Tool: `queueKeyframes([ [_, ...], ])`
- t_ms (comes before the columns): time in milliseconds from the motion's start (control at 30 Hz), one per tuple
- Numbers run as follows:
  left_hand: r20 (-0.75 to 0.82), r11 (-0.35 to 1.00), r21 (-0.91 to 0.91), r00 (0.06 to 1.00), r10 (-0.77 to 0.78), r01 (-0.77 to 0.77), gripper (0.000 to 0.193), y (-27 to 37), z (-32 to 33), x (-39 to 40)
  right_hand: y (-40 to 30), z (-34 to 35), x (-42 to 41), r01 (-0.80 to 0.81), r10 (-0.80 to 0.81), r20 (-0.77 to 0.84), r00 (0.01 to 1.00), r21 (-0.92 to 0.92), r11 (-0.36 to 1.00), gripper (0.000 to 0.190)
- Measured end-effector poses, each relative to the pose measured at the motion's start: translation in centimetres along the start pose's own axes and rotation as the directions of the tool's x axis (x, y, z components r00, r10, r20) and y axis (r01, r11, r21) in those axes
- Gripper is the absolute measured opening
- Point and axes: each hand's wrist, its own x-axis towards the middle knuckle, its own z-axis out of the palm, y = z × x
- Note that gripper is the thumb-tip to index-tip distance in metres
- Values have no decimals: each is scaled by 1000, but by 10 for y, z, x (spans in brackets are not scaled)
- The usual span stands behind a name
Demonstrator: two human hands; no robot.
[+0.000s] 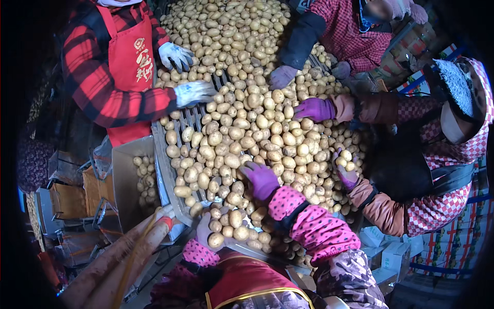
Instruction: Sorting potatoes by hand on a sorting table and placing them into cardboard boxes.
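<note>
A broad heap of potatoes (231,160) covers a slatted metal sorting table (188,120) in front of me. My right hand (261,180), in a purple glove, reaches over the heap with its fingers extended and touching potatoes. At the near left corner, my left hand (203,231), in a paler glove, is cupped against the side of a cluster of potatoes (236,219). Its fingers are partly hidden, so I cannot tell whether it grips any. Both my sleeves end in pink dotted cuffs.
A cardboard box (133,181) with potatoes inside stands against the table's left side. Dirty pipes (135,251) run up to the near left corner. Three gloved co-workers lean over the heap; one person's hand (346,166) holds potatoes. Printed cartons (440,247) are stacked at right.
</note>
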Motion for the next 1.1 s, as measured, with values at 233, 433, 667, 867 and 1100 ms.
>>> queueKeyframes([
  [233,-295,952,292,956,-3,93,50,2,20,-5,-28,-20,16,-96,178,410,895,-212,973,68],
  [433,-487,-52,872,873,5,487,51,-5,39,23,-5,34,57,-330,424,480,768,-271,904,45],
  [667,232,-999,-30,972,22,29,22,16,23,-15,-43,-7,43,-90,204,567,798,-223,971,42],
  [867,-30,-466,881,993,113,79,25,14,29,9,-3,45,50,-409,445,528,723,-192,892,41],
  [1100,-342,954,300,936,87,21,31,4,73,14,-8,-12,61,-220,188,783,593,-68,973,56],
])
